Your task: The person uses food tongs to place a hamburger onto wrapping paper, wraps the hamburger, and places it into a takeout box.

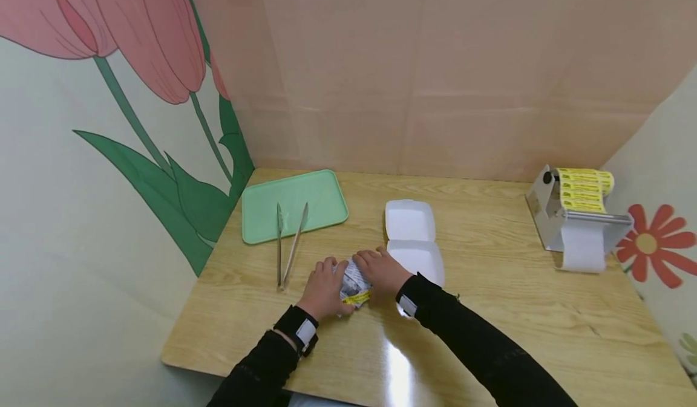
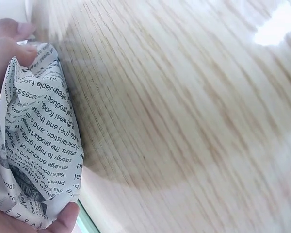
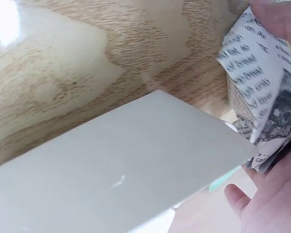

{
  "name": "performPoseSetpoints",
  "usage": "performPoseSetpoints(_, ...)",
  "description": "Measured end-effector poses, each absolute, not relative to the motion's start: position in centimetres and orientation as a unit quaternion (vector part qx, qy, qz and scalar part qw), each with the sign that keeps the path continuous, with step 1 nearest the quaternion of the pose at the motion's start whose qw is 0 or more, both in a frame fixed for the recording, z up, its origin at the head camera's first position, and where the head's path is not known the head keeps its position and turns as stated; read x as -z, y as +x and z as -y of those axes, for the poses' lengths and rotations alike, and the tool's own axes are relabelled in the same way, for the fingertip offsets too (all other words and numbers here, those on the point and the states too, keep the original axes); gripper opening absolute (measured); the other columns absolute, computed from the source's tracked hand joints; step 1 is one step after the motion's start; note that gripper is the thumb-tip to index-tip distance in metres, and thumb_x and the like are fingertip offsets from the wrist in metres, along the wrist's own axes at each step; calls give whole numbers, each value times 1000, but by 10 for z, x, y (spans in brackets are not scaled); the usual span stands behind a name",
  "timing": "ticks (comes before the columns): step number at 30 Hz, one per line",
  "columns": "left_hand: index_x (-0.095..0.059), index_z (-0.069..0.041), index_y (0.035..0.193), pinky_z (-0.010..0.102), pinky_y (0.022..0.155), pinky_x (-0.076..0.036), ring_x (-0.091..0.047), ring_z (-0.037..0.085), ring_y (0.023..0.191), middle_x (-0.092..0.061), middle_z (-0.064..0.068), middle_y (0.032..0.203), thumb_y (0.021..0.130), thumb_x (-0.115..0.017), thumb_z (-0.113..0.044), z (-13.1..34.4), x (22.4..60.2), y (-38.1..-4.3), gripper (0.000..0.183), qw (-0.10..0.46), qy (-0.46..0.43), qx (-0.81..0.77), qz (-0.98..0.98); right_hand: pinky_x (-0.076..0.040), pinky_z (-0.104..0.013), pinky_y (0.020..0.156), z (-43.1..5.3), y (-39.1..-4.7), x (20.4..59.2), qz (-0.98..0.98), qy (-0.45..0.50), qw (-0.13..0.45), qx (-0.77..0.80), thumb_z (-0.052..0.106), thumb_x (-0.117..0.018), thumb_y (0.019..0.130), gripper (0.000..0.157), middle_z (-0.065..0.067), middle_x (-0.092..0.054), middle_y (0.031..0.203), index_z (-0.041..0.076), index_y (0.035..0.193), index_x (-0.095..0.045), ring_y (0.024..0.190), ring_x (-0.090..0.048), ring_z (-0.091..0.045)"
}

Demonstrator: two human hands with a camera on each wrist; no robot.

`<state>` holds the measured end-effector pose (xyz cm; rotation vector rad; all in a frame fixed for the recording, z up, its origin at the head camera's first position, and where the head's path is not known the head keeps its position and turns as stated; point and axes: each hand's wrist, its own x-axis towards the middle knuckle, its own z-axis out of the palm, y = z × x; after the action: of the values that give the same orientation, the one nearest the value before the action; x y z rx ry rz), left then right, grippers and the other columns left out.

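A bundle wrapped in newsprint-patterned paper [image 1: 354, 279] lies between both hands near the table's middle, with a yellow label [image 1: 356, 299] on its near side. My left hand [image 1: 322, 289] grips its left side; in the left wrist view, fingers [image 2: 10, 52] and thumb curl around the folded, printed paper [image 2: 43, 141]. On the other side, my right hand [image 1: 383, 271] holds the bundle, and the right wrist view shows the paper [image 3: 262, 82] between thumb and fingers. What the paper wraps is hidden. An open white clamshell box [image 1: 411, 221] stands just right of the bundle, partly behind the right forearm.
A green tray [image 1: 327, 192] lies at the back left, with metal tongs [image 1: 294, 247] resting over its front edge. At the far right stands a metal label dispenser [image 1: 544, 219] with a roll of yellow labels [image 1: 582, 189]. Walls border the wooden table [image 1: 490, 310].
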<state>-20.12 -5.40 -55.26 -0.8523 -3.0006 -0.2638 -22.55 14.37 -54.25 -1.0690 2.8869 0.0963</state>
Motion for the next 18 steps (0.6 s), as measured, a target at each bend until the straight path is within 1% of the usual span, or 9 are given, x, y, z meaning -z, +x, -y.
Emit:
performPoseSetpoints(7,-42,-10,139,42,83,-48,-46,30,106,-45,16,125,62,-82,-60,53,552,-205,100,19,-274,91,957,-35,-50,106,-143,-228,540,-939,-341,14,-39,42,-83,68,88,-14,-52,134,3,137,-44,124,-50,-30)
performPoseSetpoints(11,-43,-10,137,41,83,-48,-47,31,106,-47,16,124,61,-82,-60,53,552,-208,99,40,-273,89,957,-38,-47,102,-142,-230,539,-937,-346,-18,-49,39,-85,67,83,-13,-56,129,4,132,-48,118,-54,-28)
performPoseSetpoints(14,-44,-10,136,41,82,-48,-48,30,105,-49,16,123,61,-82,-61,53,555,-206,98,48,-275,82,957,-42,-46,97,-140,-228,542,-932,-354,-41,-61,33,-84,69,73,-12,-58,125,4,128,-51,113,-57,-27)
performPoseSetpoints(17,-45,-10,136,40,80,-49,-48,29,103,-51,15,122,60,-82,-61,54,560,-202,99,41,-278,75,957,-43,-46,95,-138,-224,546,-929,-359,-44,-71,31,-84,70,69,-12,-60,122,3,126,-53,110,-59,-27)
performPoseSetpoints(18,-45,-10,136,40,80,-49,-48,28,102,-51,14,121,60,-82,-61,54,561,-201,99,38,-279,73,957,-43,-47,96,-138,-222,547,-930,-359,-38,-70,31,-85,69,71,-12,-60,122,3,126,-53,110,-59,-27)
